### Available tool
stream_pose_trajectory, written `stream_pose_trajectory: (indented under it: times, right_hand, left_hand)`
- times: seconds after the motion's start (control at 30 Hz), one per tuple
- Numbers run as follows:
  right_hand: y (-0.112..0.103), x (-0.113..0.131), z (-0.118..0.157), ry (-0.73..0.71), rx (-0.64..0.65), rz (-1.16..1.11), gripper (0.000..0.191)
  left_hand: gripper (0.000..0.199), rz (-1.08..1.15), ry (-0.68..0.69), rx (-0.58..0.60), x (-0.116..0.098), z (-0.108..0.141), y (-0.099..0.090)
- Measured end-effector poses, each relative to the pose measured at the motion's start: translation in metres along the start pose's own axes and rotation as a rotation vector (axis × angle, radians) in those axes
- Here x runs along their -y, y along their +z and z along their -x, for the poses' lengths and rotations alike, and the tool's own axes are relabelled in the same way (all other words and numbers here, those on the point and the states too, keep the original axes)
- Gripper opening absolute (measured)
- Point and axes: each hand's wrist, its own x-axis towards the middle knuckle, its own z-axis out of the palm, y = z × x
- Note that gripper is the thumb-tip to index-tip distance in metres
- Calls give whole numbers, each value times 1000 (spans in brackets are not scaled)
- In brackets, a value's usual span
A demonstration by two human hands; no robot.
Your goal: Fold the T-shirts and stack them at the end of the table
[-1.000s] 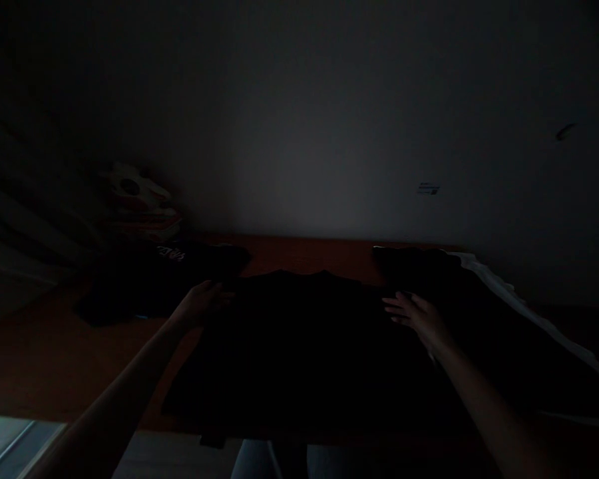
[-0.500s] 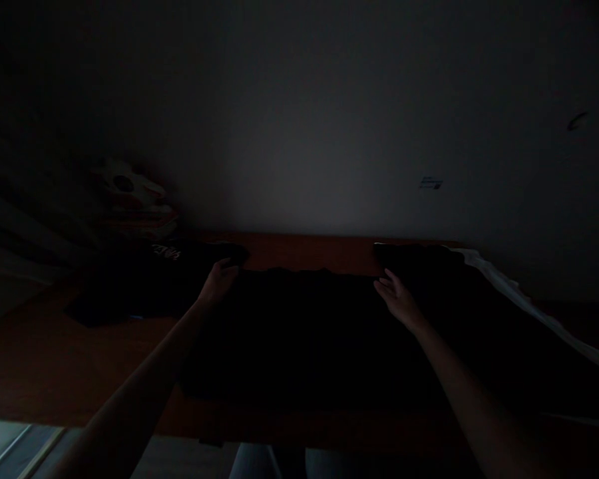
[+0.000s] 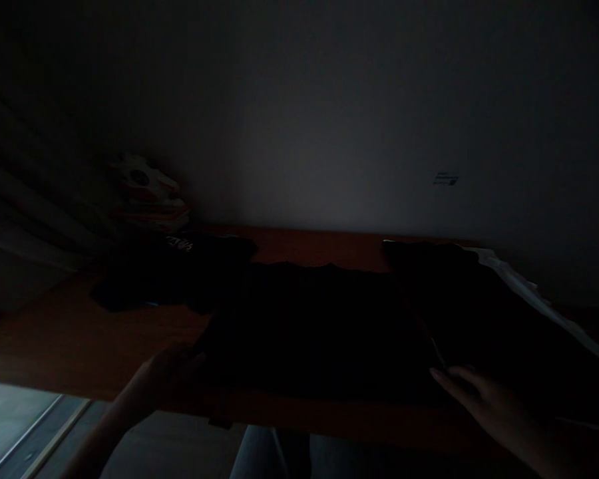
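A black cloth [image 3: 319,326] lies spread flat across the middle of a reddish-brown table [image 3: 130,342]. At its near left corner is my left hand [image 3: 167,369], the fingers closed on the cloth's edge. My right hand [image 3: 479,392] is at the near right corner, thumb and finger pinched by the edge; the dark hides exactly what is between them. Another dark cloth [image 3: 474,313] with a white edge lies to the right, close beside the middle one.
A dark folded garment [image 3: 180,273] with white print lies on the left. Behind it stands a stack of books [image 3: 154,214] with a white and red object [image 3: 142,178] on top. A wall [image 3: 329,120] rises behind, and a curtain [image 3: 24,199] hangs at left.
Both my hands have moved from the far corners of the middle cloth to its near corners, toward me and outward. The view has shifted slightly left.
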Motion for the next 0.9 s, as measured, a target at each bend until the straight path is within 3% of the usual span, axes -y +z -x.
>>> stream_pose_trajectory:
  times: [0.17, 0.3, 0.37, 0.53, 0.63, 0.8, 0.9]
  right_hand:
    - [-1, 17, 1, 48, -38, -91, 62]
    - [-2, 18, 10, 110, -6, -111, 66]
    - [0, 13, 15, 115, -25, -126, 64]
    - [9, 0, 27, 131, -106, -188, 60]
    - [15, -8, 36, 127, -173, -186, 57]
    - [20, -27, 47, 46, -152, -115, 51]
    - [23, -19, 46, -95, -257, 27, 53]
  left_hand:
    - [67, 240, 6, -83, -2, -8, 7]
    - [66, 256, 21, -48, 5, -11, 3]
    - [65, 241, 29, -38, 6, -6, 0]
    - [64, 293, -25, -136, 11, 21, 0]
    - [61, 293, -3, -174, 23, 34, 0]
    - [51, 77, 56, -138, 52, 36, -10]
    - [45, -235, 215, -275, 46, 32, -11]
